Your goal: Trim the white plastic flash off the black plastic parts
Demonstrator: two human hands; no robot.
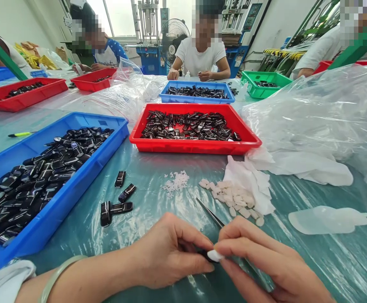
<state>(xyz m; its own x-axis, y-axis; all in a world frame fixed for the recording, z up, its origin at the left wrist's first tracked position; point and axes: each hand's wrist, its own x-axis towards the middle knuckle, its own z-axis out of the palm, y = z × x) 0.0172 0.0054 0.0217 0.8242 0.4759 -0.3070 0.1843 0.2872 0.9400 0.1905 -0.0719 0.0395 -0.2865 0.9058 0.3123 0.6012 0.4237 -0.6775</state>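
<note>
My left hand (pixel 167 254) pinches a small black glossy part (pixel 206 254) at the bottom centre. My right hand (pixel 265 263) is closed too, pressing a small white oval pad (pixel 215 255) against that part's end; a thin metal tweezer (pixel 210 213) sticks out from under its fingers. Just ahead lies a row of white oval pads (pixel 234 198) on a white cloth (pixel 249 181), with a small heap of white scraps (pixel 177 182) beside it. Several loose black parts (pixel 120 202) lie to the left.
A blue tray (pixel 63 198) of black parts stands at left, a red tray (pixel 196 146) of them straight ahead, with more red, blue and green trays behind. Crumpled clear plastic bags (pixel 322 109) fill the right. Three people sit across the table. A green pen (pixel 22 134) lies far left.
</note>
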